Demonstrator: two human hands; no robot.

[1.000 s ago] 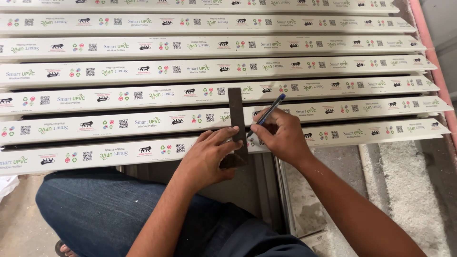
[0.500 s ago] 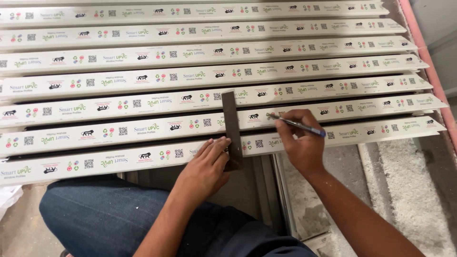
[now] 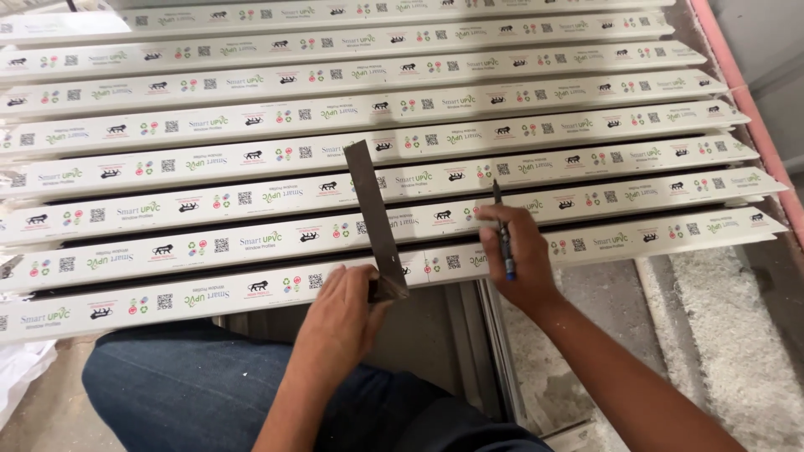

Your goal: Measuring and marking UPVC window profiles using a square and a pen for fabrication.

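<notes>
Several long white plastic profiles point(image 3: 251, 201) with small printed marks lie side by side in front of me. A dark metal try square point(image 3: 373, 219) rests across the nearest three of them, blade pointing away. My left hand point(image 3: 339, 318) grips its stock at the near edge of the closest profile. My right hand point(image 3: 517, 255) holds a blue pen point(image 3: 503, 230) upright, tip touching the second nearest profile, a hand's width right of the square.
My knee in blue jeans point(image 3: 184, 389) is below the profiles. A grey metal frame point(image 3: 490, 351) runs under them on a rough concrete floor point(image 3: 729, 326). A pink edge point(image 3: 745, 88) borders the right side. White sheeting point(image 3: 21, 377) lies at bottom left.
My right hand has moved right, away from the square, and turned the pen upright. The square's blade has tilted slightly left, with my left hand still at its stock.
</notes>
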